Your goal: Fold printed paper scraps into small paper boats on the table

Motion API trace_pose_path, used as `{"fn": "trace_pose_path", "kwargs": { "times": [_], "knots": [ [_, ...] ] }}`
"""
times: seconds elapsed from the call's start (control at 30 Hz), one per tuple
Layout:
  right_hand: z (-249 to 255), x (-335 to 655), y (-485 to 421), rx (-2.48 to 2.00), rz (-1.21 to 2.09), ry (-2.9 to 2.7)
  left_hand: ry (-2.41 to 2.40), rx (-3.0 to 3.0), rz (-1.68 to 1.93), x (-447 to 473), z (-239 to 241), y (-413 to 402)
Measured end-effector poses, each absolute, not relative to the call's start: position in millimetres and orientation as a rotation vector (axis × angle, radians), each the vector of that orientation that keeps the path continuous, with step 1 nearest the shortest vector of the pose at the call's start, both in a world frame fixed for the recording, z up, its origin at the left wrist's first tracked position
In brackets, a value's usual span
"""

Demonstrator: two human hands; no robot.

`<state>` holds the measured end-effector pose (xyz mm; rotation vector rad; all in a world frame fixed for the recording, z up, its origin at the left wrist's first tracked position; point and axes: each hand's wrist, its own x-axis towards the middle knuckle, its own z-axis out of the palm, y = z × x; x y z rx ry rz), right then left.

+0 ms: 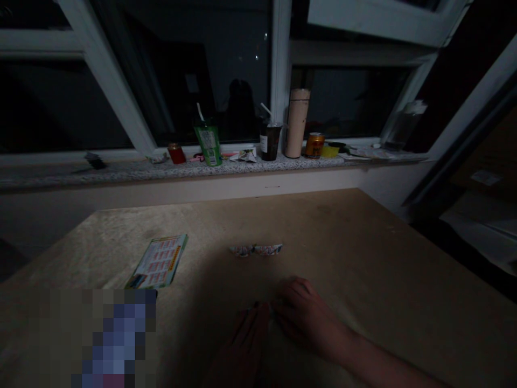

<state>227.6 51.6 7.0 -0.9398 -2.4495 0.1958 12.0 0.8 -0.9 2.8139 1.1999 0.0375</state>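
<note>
My left hand (247, 340) lies in deep shadow at the near part of the table, its fingers stretched out flat against the surface. Close beside it, my right hand (305, 315) has its fingers curled down, the fingertips meeting near the left hand's. A small pale bit shows between the two hands, mostly covered; its kind cannot be made out. Beyond the hands lie two small folded pieces of printed paper (268, 250), end to end, apart from both hands.
A printed card or booklet (159, 262) lies left on the tabletop (343, 231), above a pixelated patch. Along the windowsill (145, 171) stand a green cup (209, 144), a dark cup (270, 143), a tall pinkish flask (297, 124), an orange can (314, 145) and a red jar (176, 154).
</note>
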Motion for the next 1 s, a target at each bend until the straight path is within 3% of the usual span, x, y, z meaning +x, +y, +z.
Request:
{"fn": "trace_pose_path", "kwargs": {
  "times": [0.17,0.6,1.0],
  "knots": [
    [7,227,51,-0.926,0.192,-2.438,1.357,2.805,0.095,8,-16,-2],
    [11,225,50,-0.961,0.159,-2.538,1.298,2.671,-0.062,11,20,1],
    [7,227,50,-0.973,0.059,-2.489,1.272,2.815,0.147,0,-37,14]
  ]
}}
